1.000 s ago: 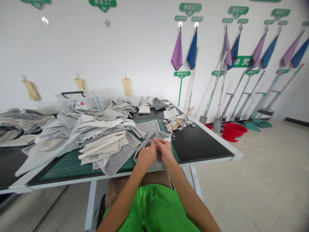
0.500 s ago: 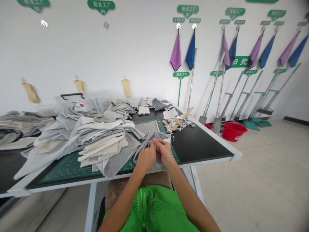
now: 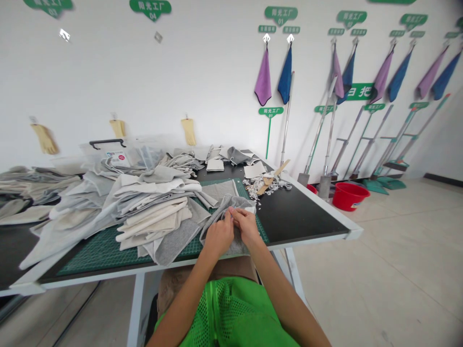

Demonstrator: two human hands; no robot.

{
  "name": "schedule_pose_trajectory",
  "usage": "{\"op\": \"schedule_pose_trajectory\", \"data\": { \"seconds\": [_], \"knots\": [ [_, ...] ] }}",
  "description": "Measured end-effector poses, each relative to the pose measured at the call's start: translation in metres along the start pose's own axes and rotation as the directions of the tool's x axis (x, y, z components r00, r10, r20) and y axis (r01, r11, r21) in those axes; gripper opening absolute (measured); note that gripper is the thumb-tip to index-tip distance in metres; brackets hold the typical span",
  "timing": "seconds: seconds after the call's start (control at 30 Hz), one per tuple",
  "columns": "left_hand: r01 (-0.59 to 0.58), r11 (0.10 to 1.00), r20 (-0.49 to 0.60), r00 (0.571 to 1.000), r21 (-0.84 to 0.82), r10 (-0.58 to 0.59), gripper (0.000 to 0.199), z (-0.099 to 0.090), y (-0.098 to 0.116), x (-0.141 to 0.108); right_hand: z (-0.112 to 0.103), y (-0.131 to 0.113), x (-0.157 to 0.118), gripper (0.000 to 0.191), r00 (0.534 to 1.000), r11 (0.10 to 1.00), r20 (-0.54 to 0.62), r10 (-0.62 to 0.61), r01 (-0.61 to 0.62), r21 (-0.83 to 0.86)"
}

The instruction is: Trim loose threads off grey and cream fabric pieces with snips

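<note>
Hardly anything has moved since the earlier frame. In the head view I have the left hand (image 3: pixel 219 236) and right hand (image 3: pixel 247 227) close together, fingers pinching a crumpled grey knit fabric piece (image 3: pixel 237 248) on a green gridded cutting mat (image 3: pixel 90 260). Its long fold slants away up-right, ending nearer the right hand, just beside a pile of pale grey and cream fabric scraps (image 3: pixel 155 226).

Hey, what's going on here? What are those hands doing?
A person is sitting at a black table. Their left hand and right hand are pinching a piece of grey cloth, which lies on a green cutting mat. Right beside it is a big heap of grey and cream fabric pieces.
</note>
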State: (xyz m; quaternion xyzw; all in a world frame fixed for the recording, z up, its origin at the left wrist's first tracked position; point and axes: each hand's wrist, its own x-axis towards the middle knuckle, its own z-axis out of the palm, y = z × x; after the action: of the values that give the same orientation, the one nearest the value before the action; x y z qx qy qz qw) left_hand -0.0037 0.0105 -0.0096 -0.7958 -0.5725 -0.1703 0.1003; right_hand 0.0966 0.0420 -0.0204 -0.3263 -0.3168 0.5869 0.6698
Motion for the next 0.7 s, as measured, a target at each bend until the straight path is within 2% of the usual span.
{"op": "schedule_pose_trajectory", "data": {
  "seconds": [0.43,0.7],
  "knots": [
    [-0.013,1.000,-0.007,1.000,-0.009,0.013,0.043,0.0012,-0.0005,-0.0005,0.0014,-0.0004,-0.0002,0.027,1.000,1.000,-0.029,-0.010,0.009,-0.013],
    [0.009,1.000,-0.002,1.000,-0.021,-0.009,0.042,0.0016,-0.0005,-0.0001,0.0003,0.0000,-0.0006,0.026,1.000,1.000,-0.001,-0.014,0.014,-0.015]
  ]
}}
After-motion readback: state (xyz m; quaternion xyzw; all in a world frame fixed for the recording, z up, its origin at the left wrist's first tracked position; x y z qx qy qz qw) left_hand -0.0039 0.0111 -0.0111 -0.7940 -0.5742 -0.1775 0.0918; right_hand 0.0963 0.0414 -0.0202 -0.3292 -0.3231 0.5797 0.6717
